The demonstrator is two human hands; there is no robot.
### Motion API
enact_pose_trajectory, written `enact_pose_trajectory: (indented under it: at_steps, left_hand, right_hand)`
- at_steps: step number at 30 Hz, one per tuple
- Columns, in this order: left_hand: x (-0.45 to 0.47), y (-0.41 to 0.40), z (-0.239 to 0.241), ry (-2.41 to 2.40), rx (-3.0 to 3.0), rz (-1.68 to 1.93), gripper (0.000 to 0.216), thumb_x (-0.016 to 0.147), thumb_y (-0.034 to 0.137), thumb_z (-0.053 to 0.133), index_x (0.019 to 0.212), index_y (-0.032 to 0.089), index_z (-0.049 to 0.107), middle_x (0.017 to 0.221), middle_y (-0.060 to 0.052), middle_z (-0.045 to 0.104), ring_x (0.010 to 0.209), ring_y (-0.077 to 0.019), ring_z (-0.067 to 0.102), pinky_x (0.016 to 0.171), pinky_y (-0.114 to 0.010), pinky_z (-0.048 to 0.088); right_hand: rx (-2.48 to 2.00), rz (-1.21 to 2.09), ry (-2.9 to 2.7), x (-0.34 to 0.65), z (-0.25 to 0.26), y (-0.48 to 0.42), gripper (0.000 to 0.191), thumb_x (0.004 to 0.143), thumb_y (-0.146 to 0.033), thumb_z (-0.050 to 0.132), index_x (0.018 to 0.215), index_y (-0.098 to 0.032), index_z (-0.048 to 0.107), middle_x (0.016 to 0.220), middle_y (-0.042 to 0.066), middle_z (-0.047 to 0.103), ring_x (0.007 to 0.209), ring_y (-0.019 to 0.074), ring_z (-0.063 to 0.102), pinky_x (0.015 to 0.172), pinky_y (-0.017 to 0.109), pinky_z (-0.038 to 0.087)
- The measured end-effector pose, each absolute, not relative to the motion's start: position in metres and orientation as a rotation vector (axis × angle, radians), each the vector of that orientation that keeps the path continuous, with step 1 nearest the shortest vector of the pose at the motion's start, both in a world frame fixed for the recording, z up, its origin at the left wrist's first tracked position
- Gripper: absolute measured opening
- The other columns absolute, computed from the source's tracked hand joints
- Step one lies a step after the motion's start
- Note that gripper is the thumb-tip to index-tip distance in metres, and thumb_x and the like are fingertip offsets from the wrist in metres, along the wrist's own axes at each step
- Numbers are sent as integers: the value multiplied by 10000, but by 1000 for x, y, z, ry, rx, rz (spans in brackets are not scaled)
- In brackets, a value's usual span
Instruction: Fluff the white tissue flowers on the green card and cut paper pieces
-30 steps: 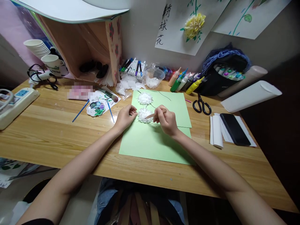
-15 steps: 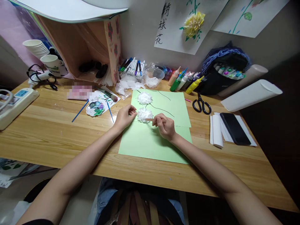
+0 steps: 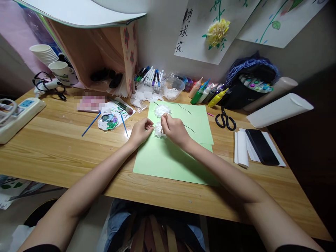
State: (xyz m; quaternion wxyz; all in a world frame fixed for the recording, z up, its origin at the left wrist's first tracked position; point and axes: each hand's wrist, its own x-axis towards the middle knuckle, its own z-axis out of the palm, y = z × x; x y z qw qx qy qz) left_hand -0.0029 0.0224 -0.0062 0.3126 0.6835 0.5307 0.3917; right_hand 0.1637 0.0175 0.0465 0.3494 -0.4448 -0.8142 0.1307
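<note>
My right hand [image 3: 175, 130] grips a thin wooden stick [image 3: 162, 130] between thumb and fingers, its lower end at the lower white paper flower [image 3: 158, 130]. That hand covers part of this flower. Another fluffy white paper flower [image 3: 160, 110] lies just above, on the same light green sheet [image 3: 201, 120], which has thin dark curved lines drawn on it. A second green sheet [image 3: 170, 161] extends below it. Resting at the left edge of the sheets, my left hand [image 3: 140, 133] has loosely bent fingers, close beside the lower flower, and holds nothing visible.
Paint bottles [image 3: 206, 92], markers [image 3: 151, 75] and a clear tub [image 3: 173, 87] stand along the wall. Left lie a paint palette [image 3: 108, 120] and brushes. Black scissors [image 3: 225, 120], a phone [image 3: 262, 146] and a white roll [image 3: 279, 108] are on the right.
My right hand has moved up and left over the lower flower, and the stick has turned from sideways to pointing down. My left hand has stayed put.
</note>
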Motion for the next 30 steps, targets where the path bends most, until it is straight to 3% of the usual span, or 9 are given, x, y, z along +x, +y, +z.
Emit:
enact_pose_trajectory:
  at_steps: [7, 16, 21, 25, 30]
  left_hand:
    - [-3, 22, -8, 1406, 1806, 1025, 92, 742, 219, 585, 825, 179, 576, 764, -14, 612, 681, -134, 590, 675, -280, 505]
    - [-10, 42, 13, 1544, 1966, 1072, 102, 839, 252, 495, 846, 201, 584, 821, -38, 645, 731, -167, 597, 679, -295, 476]
    - [-15, 108, 33, 1824, 2215, 1055, 64, 821, 240, 541, 813, 203, 594, 932, -98, 617, 974, -263, 563, 824, -362, 441]
    - [-8, 153, 35, 2014, 2003, 1013, 80, 768, 232, 612, 816, 173, 583, 1058, -168, 591, 1108, -331, 508, 876, -413, 415]
    - [-4, 176, 23, 2072, 1807, 1058, 80, 764, 183, 603, 829, 142, 581, 895, -168, 651, 944, -317, 604, 792, -422, 446]
  right_hand:
    - [-1025, 550, -1818, 195, 59, 4, 355, 966, -338, 362, 657, -204, 473, 504, -20, 532, 432, 108, 504, 454, 238, 369]
    - [-1084, 1087, -894, 265, -4, 24, 315, 832, -474, 513, 672, -204, 486, 418, -43, 490, 360, 86, 411, 355, 187, 273]
    - [-1044, 1191, -786, 265, -11, 29, 279, 799, -453, 561, 691, -201, 510, 456, -27, 524, 403, 90, 427, 364, 176, 287]
    - [-1053, 1196, -773, 263, -9, 27, 288, 811, -462, 553, 697, -201, 517, 461, -22, 527, 410, 91, 419, 372, 178, 300]
    - [-1068, 1197, -786, 263, -9, 26, 308, 813, -480, 549, 691, -199, 515, 454, -23, 519, 404, 90, 409, 366, 176, 288]
